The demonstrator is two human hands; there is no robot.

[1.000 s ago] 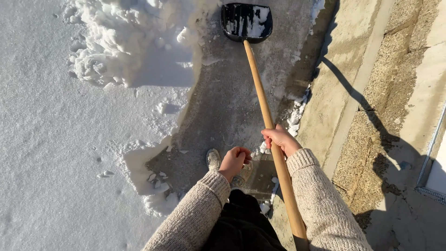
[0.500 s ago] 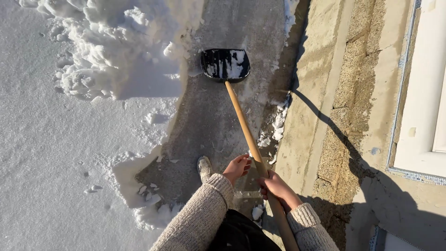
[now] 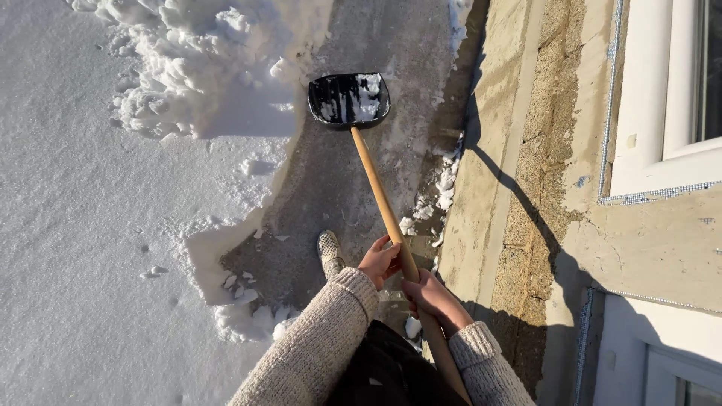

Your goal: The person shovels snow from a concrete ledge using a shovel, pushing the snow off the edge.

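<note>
Snow shovel (image 3: 350, 100), black blade dusted with snow, rests on the cleared strip of path (image 3: 338, 188) beside the snow bank (image 3: 203, 68). Step, by my reading: regripping between scoops. Right hand (image 3: 430, 295) clamped round the wooden handle (image 3: 380, 199); left hand (image 3: 380, 261) just above, fingers loosely curled, closing on it. Next push likely needs both grips firm.

Left hand (image 3: 380, 262) half-curled ahead of clenched right hand (image 3: 430, 295), sleeves outstretched.
</note>
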